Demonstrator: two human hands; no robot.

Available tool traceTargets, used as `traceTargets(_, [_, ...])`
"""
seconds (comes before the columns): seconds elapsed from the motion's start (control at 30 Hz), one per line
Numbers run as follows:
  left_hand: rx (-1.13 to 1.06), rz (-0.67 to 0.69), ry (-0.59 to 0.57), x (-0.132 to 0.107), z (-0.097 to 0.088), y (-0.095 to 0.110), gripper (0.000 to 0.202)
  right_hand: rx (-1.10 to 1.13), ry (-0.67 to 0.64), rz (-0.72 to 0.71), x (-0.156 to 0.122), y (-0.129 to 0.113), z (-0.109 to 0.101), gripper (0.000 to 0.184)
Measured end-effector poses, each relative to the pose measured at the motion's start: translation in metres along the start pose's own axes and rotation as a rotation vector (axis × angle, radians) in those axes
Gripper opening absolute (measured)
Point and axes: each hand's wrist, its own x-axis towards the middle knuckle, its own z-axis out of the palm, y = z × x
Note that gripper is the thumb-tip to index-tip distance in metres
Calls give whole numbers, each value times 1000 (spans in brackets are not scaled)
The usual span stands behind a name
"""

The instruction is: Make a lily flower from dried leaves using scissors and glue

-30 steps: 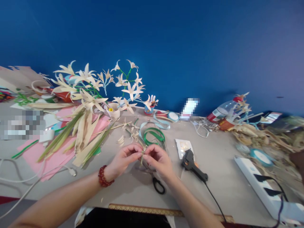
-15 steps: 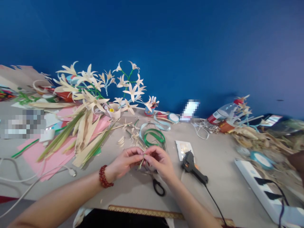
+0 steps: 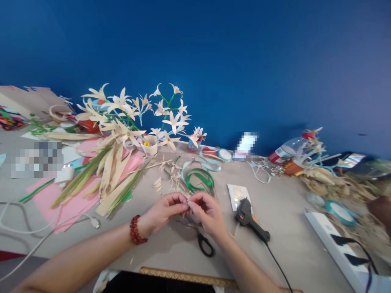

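Observation:
My left hand (image 3: 169, 211), with a red bead bracelet at the wrist, is closed in a pinch over the table's front middle. Its fingertips meet those of my right hand (image 3: 207, 213), which is also pinched. Whatever the two hold between them is small and mostly hidden by the fingers. Just below lie scissors, with a black handle loop (image 3: 206, 245) showing under my right hand. Beyond the fingers sits a coil of green ribbon (image 3: 200, 179). Small pale petals (image 3: 157, 183) and dried husk flowers (image 3: 175, 177) lie behind my left hand.
A black glue gun (image 3: 252, 219) lies right of my hands, its cord running to the front edge. Far right is a white power strip (image 3: 331, 248). Corn husks (image 3: 111, 171) cover pink paper (image 3: 45, 203) at left. Pale husk flowers (image 3: 126, 132) stand at the back.
My hands stay pinched together at nearly the same place. The green-tipped piece that showed below the fingertips is now hardly visible. The whole view has shifted slightly.

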Motion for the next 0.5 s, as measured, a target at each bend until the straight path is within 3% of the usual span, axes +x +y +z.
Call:
traceTargets(0.17, [35,187,267,10,-17,16,13,-130,131,-19,9,9,-13,19])
traceTargets(0.27, [47,302,416,16,-26,23,13,-457,9,-83,20,10,-25,15])
traceTargets(0.37, [87,339,473,16,-26,24,14,-728,-151,-80,28,3,-42,16])
traceTargets(0.5, [192,331,451,12,-18,22,12,-946,-3,-17,30,-14,-73,18])
